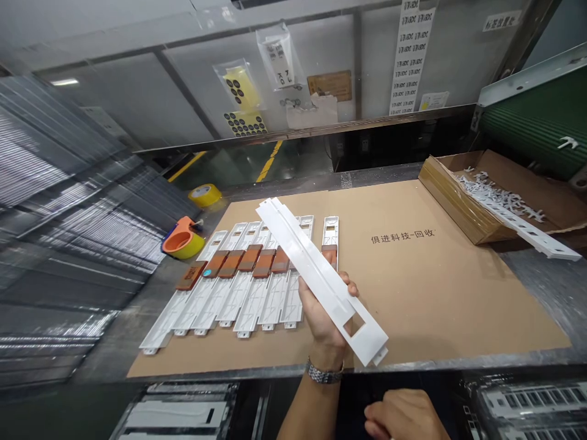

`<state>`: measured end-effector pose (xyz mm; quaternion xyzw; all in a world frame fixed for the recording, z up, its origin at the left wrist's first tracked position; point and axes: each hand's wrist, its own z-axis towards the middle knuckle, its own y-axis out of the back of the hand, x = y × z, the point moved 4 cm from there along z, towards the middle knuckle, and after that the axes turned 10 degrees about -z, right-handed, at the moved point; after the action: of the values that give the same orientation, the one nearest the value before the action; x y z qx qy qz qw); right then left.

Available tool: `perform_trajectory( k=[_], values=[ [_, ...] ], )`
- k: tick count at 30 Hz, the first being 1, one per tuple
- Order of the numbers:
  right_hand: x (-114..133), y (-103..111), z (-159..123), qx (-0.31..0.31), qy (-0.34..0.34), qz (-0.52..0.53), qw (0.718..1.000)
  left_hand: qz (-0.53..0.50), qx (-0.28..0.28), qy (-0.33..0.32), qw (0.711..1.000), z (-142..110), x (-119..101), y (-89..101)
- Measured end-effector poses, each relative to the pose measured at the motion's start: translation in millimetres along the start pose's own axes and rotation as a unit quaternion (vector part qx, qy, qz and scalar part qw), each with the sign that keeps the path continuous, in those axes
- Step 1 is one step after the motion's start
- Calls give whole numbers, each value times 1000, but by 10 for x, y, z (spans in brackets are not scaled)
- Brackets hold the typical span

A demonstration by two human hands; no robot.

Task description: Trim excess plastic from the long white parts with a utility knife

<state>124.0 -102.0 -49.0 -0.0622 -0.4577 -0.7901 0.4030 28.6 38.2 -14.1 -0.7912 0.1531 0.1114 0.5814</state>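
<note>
My left hand [321, 311], with a metal watch band at its wrist, grips a long white plastic panel [316, 269] from beneath. The panel is held slanted above the cardboard sheet, smooth face up, with a rectangular cutout near its lower right end. My right hand [406, 415] is at the bottom edge, fingers curled together; anything inside them is hidden. Several similar white strips [250, 305] lie in a row on the left, ribbed side up, with reddish-brown blocks [229, 264] resting across them. One more strip [331, 227] lies apart, behind my left hand.
A printed cardboard sheet [435, 293] covers the table. On the right, an open carton [458, 208] contains small white branched pieces and a white strip. At left are an orange-and-yellow tape dispenser [183, 238] and a yellow tape roll [205, 194]. Wrapped white parts [177, 415] sit below the front edge.
</note>
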Motion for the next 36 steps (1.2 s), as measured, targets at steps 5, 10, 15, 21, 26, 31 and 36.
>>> perform_trajectory(
  k=[5,10,15,21,26,31,36],
  values=[
    [-66,112,40,12,-31,47,998,-8,-19,-4,1000,12,-8,34],
    [-178,302,84,66,-99,46,992,-6,-20,3,1000,20,-18,31],
    [-207,322,167,51,-89,26,994,-9,-8,6,1000,-1,12,19],
    [-177,148,229,77,-19,-15,997,-9,0,24,1000,-24,-1,24],
    [-115,113,184,63,57,-70,994,10,-9,20,1000,-43,-30,74],
    [3,74,175,25,130,-100,986,-21,6,23,1000,-22,-4,104],
    [-98,145,226,14,19,-13,1000,-22,-14,11,1000,-42,-31,70]
  ],
)
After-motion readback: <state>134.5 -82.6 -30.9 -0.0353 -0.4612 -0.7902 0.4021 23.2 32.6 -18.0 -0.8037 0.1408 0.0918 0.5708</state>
